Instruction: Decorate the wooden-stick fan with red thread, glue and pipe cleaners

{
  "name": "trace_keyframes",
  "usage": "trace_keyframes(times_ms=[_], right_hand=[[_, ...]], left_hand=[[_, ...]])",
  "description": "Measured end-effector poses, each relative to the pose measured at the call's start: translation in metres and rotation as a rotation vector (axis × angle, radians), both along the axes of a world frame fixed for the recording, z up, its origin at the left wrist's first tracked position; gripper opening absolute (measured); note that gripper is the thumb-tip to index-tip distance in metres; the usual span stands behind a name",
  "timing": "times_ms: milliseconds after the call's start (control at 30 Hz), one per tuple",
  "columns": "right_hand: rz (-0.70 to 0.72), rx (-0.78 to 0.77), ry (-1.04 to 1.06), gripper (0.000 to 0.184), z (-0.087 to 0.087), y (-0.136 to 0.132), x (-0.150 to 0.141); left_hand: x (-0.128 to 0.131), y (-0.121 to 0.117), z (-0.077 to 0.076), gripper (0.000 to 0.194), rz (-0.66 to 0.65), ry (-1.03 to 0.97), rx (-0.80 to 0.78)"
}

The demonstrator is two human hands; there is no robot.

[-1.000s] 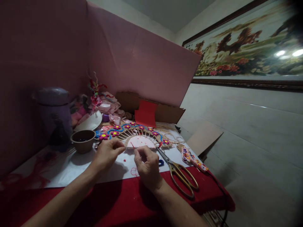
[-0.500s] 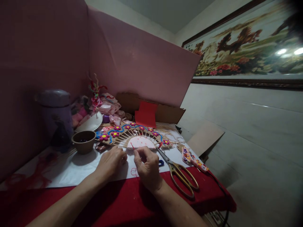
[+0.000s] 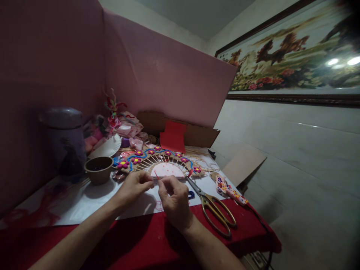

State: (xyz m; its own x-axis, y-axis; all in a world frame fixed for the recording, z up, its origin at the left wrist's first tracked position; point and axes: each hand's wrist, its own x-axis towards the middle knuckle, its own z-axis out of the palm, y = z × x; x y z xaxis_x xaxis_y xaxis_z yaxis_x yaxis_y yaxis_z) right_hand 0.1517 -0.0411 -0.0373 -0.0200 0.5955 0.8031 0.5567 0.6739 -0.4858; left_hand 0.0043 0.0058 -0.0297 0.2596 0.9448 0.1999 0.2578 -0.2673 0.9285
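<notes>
My right hand [image 3: 174,198] pinches a thin red strip [image 3: 156,175], which points up and away over the fan's pale centre. My left hand [image 3: 135,189] is just left of it, thumb and fingertips pinched together; what they hold, if anything, is too small to make out. Just beyond both hands lies the woven fan [image 3: 146,159], with thin sticks, a blue wavy cord and magenta flowers with yellow centres. Its half-round white panel [image 3: 168,170] carries small reddish dots. Right of my right hand rest gold-handled scissors [image 3: 215,210], their blades toward the fan.
A brown bowl [image 3: 99,170] of dark contents and a lilac canister [image 3: 63,140] stand left. Behind are a white pleated paper plate [image 3: 108,146], pink cloth [image 3: 129,125] and red paper [image 3: 173,135]. A flower-patterned glue gun [image 3: 229,189] with a cord lies right on the white sheet [image 3: 90,210].
My left hand dipped to the white sheet over a small red bit, then rose toward my right hand. That bit no longer shows on the sheet. My right hand stayed nearly still.
</notes>
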Motion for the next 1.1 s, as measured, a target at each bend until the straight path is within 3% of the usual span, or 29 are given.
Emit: trace_keyframes(times_ms=[133, 267, 433, 667, 833, 1100], right_hand=[[0.019, -0.015, 0.004, 0.014, 0.000, -0.001, 0.000], [0.027, -0.029, 0.006, 0.014, -0.001, -0.001, 0.000], [0.042, -0.030, -0.005, 0.015, -0.002, -0.003, 0.000], [0.063, -0.029, -0.021, 0.016, -0.001, -0.005, -0.002], [0.062, -0.027, -0.033, 0.014, -0.002, -0.006, -0.002], [0.084, -0.021, -0.031, 0.013, -0.002, -0.006, -0.002]], left_hand=[[-0.002, -0.004, 0.007, 0.030, -0.057, -0.444, -0.333], [-0.004, -0.006, 0.010, 0.025, -0.066, -0.682, -0.515], [-0.005, -0.007, 0.012, 0.017, -0.039, -0.771, -0.607], [-0.005, -0.009, 0.014, 0.015, -0.113, -0.925, -0.659], [-0.004, -0.014, 0.019, 0.018, -0.074, -0.934, -0.702], [-0.002, -0.017, 0.016, 0.010, -0.147, -0.946, -0.701]])
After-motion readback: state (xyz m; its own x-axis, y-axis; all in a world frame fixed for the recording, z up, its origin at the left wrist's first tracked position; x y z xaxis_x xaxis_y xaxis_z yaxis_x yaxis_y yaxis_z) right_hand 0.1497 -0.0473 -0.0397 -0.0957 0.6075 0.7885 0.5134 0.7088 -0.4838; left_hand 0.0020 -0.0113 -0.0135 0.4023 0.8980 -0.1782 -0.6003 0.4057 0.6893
